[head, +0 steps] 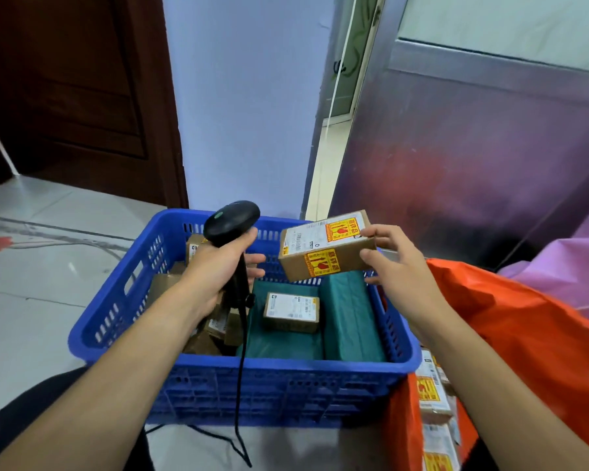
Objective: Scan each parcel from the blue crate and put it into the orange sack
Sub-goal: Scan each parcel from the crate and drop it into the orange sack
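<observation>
The crate [286,385] is open from above; its walls block side entry. Green parcels [351,311] fill its right half, brown boxes [164,283] its left. The cable [240,368] of the scanner [232,219] hangs across the middle; a held box [327,246] overhangs the far rim. The sack [524,334] mouth at right stands open.

Dark wooden door [65,96], tiled floor [31,273]

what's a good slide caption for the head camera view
Left hand grips a scanner beside the cardboard parcel the right hand holds over the blue crate, orange sack alongside.

Scanner [232,220] and parcel [327,246] above crate [123,300]
</observation>
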`<state>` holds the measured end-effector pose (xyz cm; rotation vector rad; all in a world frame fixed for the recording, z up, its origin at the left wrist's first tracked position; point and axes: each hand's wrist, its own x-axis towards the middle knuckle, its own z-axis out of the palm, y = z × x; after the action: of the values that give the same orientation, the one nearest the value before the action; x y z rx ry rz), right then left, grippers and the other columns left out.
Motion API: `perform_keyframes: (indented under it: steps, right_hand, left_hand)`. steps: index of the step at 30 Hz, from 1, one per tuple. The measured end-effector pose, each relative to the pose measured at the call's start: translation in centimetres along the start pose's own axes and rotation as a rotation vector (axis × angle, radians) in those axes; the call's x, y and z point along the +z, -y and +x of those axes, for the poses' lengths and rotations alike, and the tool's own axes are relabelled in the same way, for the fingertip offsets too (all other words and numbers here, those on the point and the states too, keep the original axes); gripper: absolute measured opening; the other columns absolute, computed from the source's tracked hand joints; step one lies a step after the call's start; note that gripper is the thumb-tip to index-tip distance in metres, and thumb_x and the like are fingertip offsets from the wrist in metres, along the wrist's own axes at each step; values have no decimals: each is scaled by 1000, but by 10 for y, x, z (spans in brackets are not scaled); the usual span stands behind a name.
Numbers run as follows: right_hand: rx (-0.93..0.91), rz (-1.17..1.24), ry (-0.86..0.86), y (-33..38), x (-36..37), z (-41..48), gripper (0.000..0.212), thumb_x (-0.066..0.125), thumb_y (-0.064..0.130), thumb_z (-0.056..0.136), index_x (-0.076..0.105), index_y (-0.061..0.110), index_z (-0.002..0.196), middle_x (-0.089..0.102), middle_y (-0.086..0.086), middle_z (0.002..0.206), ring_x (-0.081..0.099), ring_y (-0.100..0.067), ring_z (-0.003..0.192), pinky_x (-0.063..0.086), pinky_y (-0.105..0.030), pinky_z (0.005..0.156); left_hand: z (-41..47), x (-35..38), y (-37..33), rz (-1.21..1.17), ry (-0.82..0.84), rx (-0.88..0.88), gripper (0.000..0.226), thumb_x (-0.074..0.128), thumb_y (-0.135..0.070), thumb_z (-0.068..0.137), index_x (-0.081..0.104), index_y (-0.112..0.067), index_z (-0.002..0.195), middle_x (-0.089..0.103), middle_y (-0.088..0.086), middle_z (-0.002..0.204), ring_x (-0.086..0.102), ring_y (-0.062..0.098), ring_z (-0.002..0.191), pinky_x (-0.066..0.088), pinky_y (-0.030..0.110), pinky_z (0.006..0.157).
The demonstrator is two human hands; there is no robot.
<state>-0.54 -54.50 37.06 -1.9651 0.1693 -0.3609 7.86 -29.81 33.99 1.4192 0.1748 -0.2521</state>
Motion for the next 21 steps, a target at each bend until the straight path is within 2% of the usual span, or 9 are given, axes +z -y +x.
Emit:
perform_keyframes:
  steps: [6, 11, 14, 19, 21]
  right_hand:
    - [-42, 10, 8, 10, 1, -11, 26, 56, 17, 104, 62, 38, 118, 54, -1, 135, 65, -11, 107, 62, -25, 76]
    - [-44, 72, 13, 11, 5, -8, 24, 58, 18, 103, 63, 38, 117, 54, -2, 136, 68, -9, 103, 60, -25, 78]
    - [-33, 144, 30, 12, 10, -6, 25, 58, 18, 103, 63, 36, 119, 56, -2, 135, 69, -6, 103, 59, -24, 79]
    - [43, 161, 119, 10, 21, -3, 25, 61, 17, 101, 58, 32, 121, 58, 0, 133, 71, -15, 104, 60, -26, 77]
    - [84, 165, 137, 8, 25, -3, 22, 63, 19, 100, 57, 32, 117, 57, -1, 135, 73, -18, 100, 60, -27, 78]
  left_hand:
    - [-6, 7, 6, -85, 71, -153, 40, 75, -44, 93, 70, -19, 123, 77, 20, 114, 74, 25, 76, 60, 40, 76]
    - [-6, 9, 7, -89, 89, -137, 33, 74, -44, 95, 75, -20, 118, 81, 12, 101, 74, 22, 73, 61, 41, 83]
    - [-5, 9, 6, -110, 73, -100, 32, 76, -41, 93, 77, -18, 116, 80, 9, 92, 68, 20, 65, 62, 39, 77]
    - [0, 8, 1, -132, 25, -100, 32, 78, -38, 92, 77, -16, 115, 74, 10, 96, 62, 17, 59, 58, 35, 67]
    - [2, 7, 1, -162, 1, -112, 33, 79, -41, 91, 77, -16, 113, 71, 7, 84, 60, 16, 57, 56, 34, 63]
